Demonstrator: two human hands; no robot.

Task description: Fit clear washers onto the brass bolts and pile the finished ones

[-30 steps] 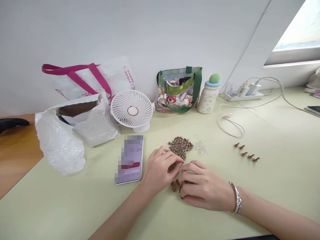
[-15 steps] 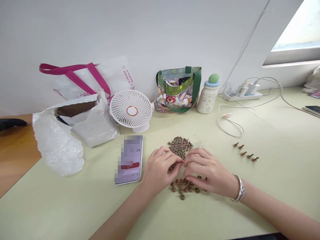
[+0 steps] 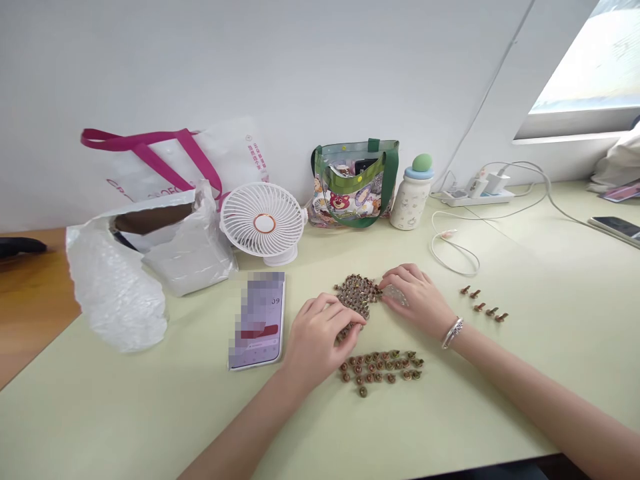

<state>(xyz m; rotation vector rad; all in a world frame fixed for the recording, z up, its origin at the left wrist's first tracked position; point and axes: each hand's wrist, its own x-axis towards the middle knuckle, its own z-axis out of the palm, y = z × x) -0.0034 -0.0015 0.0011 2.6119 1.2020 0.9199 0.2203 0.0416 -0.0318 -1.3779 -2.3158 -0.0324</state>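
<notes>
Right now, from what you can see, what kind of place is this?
Probably a desk in a room at home or a small office. A small white fan, a power strip with plugs and a cartoon tote bag line the wall, and a heap of small metal pieces lies in front.

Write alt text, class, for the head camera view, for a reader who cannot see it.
A person's left hand and right hand work at a heap of small copper-coloured studs on a pale green desk, the right hand beside some small clear pieces. A loose cluster of studs lies nearer the person, with a phone to the left and a white clip-on fan behind it.
</notes>
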